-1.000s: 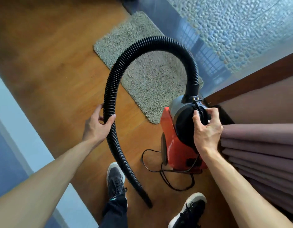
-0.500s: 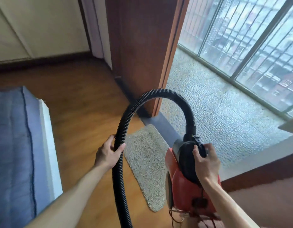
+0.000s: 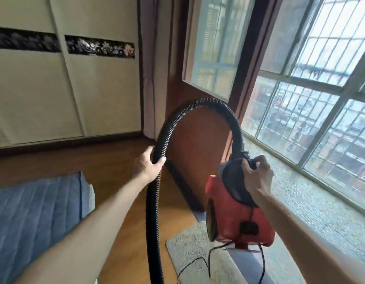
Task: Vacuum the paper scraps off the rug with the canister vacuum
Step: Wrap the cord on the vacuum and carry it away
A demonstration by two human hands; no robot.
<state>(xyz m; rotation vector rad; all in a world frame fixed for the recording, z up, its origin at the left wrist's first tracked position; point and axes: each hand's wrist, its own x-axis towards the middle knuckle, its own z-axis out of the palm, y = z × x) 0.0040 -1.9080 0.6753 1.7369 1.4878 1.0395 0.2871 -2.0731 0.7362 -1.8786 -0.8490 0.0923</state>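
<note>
My right hand (image 3: 257,177) curls round the top of the vacuum (image 3: 239,224), probably the heavy part; my left hand (image 3: 147,166) grips the hose (image 3: 153,212), ribbed, bendy, likely light.

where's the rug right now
Head view, bottom centre: the beige pile rug lies under the held red canister vacuum, right of the black ribbed hose.

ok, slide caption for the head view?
Right hand holds red canister vacuum by its top, left hand grips black ribbed hose, beige rug below.
</note>
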